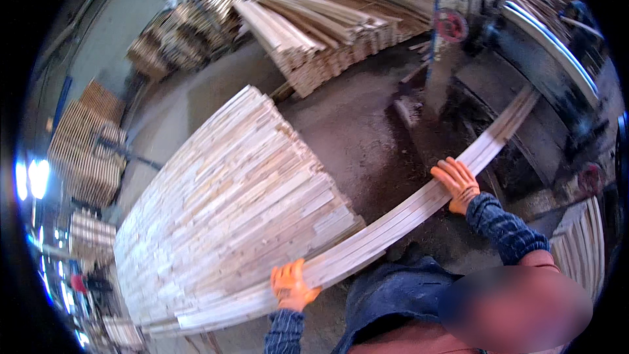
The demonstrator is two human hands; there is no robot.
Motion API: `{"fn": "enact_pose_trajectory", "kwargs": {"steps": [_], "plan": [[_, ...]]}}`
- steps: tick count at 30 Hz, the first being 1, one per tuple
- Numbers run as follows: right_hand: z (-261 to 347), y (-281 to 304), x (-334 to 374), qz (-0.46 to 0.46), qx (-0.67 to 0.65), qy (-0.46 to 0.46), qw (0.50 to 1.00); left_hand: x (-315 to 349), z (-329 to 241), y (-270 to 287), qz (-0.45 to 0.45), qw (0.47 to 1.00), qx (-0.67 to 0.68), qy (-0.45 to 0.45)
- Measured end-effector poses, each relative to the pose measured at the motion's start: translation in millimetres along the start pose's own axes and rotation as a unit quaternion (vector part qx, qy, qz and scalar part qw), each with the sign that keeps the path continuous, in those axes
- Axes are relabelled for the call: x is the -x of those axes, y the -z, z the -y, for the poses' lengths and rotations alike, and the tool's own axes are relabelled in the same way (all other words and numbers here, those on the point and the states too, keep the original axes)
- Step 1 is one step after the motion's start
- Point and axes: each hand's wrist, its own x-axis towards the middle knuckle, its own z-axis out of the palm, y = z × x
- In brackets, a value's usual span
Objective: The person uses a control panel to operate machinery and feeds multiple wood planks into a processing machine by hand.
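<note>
A bundle of long pale wooden strips (386,226) runs diagonally in front of me, from the lower left up to a machine at the right. My left hand (293,285), in an orange glove, is closed across the strips beside the large wood stack. Farther along the same bundle, my right hand (457,185), also orange-gloved, spans it with its fingers over the far edge and its thumb on the near side. The strips' far end reaches the dark machine bed (524,118). Undersides of the strips are hidden.
A wide stack of wooden strips (229,210) stands at my left. Another lumber pile (314,46) lies farther back, with more stacks (88,144) at the far left. The machine has a red handwheel (451,26). Several curved strips (580,249) stand at the right.
</note>
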Motion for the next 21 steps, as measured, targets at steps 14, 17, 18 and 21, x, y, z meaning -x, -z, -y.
{"fn": "enact_pose_trajectory", "kwargs": {"steps": [14,17,18,21], "plan": [[91.2,10.3,-25.7,0.191,-0.055,0.224,0.954,29.4,-39.4,3.5,-0.028,0.995,0.094,0.013],[60.2,12.3,-22.5,0.239,0.051,0.157,0.957,79.5,28.6,16.2,-0.009,0.999,0.012,0.045],[40.6,8.3,-21.2,0.233,0.052,0.153,0.959,92.1,47.5,20.8,0.0,0.998,-0.004,0.069],[4.8,14.8,-17.5,0.234,0.067,0.109,0.964,116.3,75.0,23.0,-0.021,0.995,-0.008,0.093]]}}
